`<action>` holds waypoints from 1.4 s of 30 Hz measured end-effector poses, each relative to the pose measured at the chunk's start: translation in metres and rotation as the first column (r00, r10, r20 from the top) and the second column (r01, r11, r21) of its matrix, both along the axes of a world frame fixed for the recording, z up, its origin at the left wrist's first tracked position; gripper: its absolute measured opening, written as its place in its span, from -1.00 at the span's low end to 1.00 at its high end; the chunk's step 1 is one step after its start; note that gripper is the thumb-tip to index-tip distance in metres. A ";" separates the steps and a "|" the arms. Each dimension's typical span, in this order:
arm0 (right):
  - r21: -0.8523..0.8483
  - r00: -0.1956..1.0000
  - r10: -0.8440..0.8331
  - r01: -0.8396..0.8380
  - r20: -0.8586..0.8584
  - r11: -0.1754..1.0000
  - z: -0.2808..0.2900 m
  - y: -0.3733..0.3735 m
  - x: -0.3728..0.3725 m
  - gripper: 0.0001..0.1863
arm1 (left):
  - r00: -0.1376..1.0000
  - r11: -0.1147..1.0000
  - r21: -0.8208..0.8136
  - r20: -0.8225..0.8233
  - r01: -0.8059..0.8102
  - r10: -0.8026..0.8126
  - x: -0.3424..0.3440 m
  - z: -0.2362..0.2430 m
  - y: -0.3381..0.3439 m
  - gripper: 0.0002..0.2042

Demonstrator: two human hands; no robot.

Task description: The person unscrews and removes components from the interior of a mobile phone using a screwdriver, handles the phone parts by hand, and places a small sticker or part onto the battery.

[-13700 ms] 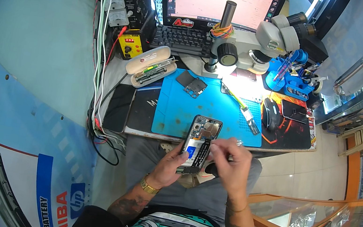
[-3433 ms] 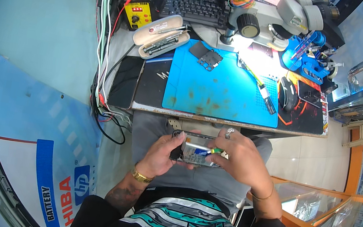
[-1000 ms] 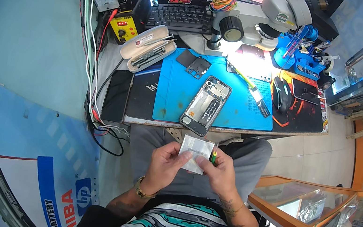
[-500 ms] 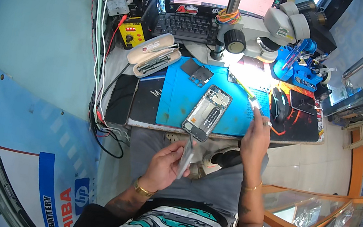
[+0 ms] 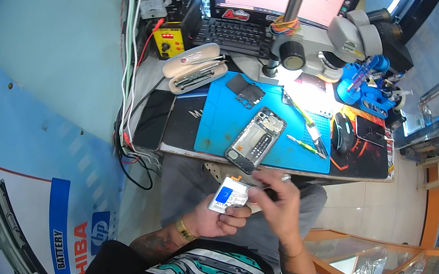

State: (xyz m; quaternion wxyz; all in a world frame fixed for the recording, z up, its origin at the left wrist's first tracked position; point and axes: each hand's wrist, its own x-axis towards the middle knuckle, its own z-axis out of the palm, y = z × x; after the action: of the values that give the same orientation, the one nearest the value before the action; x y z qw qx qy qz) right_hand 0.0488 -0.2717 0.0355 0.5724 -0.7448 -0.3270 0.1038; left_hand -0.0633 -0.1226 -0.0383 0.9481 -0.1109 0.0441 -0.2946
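Note:
My left hand (image 5: 216,218) grips a flat white phone battery (image 5: 237,194) with a blue patch, its thin orange connector tab sticking up from the top edge. My right hand (image 5: 279,203) wears a ring and hovers at the battery's right side. Its thumb and index finger are spread apart and partly blurred; whether the thumb touches the battery I cannot tell. Beyond both hands, an opened phone (image 5: 256,140) lies on the blue work mat (image 5: 215,130), its inner side up and its battery bay bare. A dark cover plate (image 5: 249,95) rests behind the phone.
Right on the mat lie a green-yellow pen-like tool (image 5: 306,145) and a longer slim tool (image 5: 312,130). An open case of screwdrivers (image 5: 198,71) stands at the left, beside a dark phone (image 5: 153,121). Behind are a microscope (image 5: 291,55), a keyboard (image 5: 235,36) and a monitor. A mouse (image 5: 342,133) sits at right.
My right hand has left the tools on the mat and come down beside the battery. My left hand has turned the battery from edge-on to face-up. The view has shifted slightly.

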 end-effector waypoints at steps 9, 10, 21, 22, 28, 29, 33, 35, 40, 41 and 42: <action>0.166 0.864 0.110 -0.032 -0.491 0.986 -0.014 0.014 -0.004 -0.93 | 0.999 0.999 0.004 -0.022 0.048 -0.048 -0.003 -0.003 -0.005 -0.78; 0.162 0.862 0.113 -0.036 -0.494 0.986 -0.016 0.015 -0.005 -0.93 | 0.999 0.999 0.001 -0.025 0.043 -0.043 -0.005 -0.004 -0.005 -0.78; 0.150 0.785 0.147 -0.070 -0.601 0.986 -0.023 0.013 -0.014 -0.72 | 0.999 0.996 -0.089 0.046 -0.011 0.015 -0.004 -0.008 -0.006 -0.73; 0.151 0.786 0.148 -0.071 -0.600 0.986 -0.020 0.010 -0.012 -0.72 | 0.999 0.996 -0.088 0.047 -0.011 0.015 -0.005 -0.004 -0.006 -0.73; 0.176 0.707 0.181 -0.081 -0.684 0.981 -0.009 -0.008 0.003 -0.60 | 0.835 -0.115 0.910 0.412 -0.398 0.365 -0.005 0.004 0.000 -0.71; 0.170 0.705 0.169 -0.069 -0.689 0.983 -0.007 -0.010 0.004 -0.60 | 0.841 -0.105 0.913 0.404 -0.394 0.359 -0.004 0.019 0.005 -0.71; 0.143 0.711 0.218 -0.165 -0.669 0.976 -0.007 -0.011 0.002 -0.56 | 0.778 -0.202 0.823 0.568 -0.532 0.267 -0.002 0.028 0.008 -0.84; 0.088 0.718 0.194 -0.182 -0.669 0.979 -0.008 -0.008 -0.003 -0.54 | 0.800 -0.374 0.761 0.595 -0.531 0.075 -0.007 0.029 0.011 -0.90; 0.068 0.741 0.164 -0.159 -0.651 0.985 -0.028 -0.015 -0.022 -0.62 | 0.810 -0.345 0.819 0.544 -0.458 0.217 -0.012 0.023 -0.005 -0.89; -0.007 0.753 0.139 -0.187 -0.643 0.982 -0.030 -0.019 -0.025 -0.67 | 0.822 -0.342 0.830 0.526 -0.441 0.217 -0.014 0.021 -0.008 -0.89; -0.075 0.779 0.120 -0.210 -0.615 0.975 -0.037 -0.023 -0.027 -0.74 | 0.838 -0.346 0.841 0.502 -0.415 0.214 -0.018 0.018 -0.010 -0.87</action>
State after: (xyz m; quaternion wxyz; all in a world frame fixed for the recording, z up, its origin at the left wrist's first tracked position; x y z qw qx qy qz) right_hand 0.0222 -0.2949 -0.0011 0.5820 -0.6785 -0.1822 0.4096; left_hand -0.0815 -0.1324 -0.0200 0.7087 0.6762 0.1600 0.1218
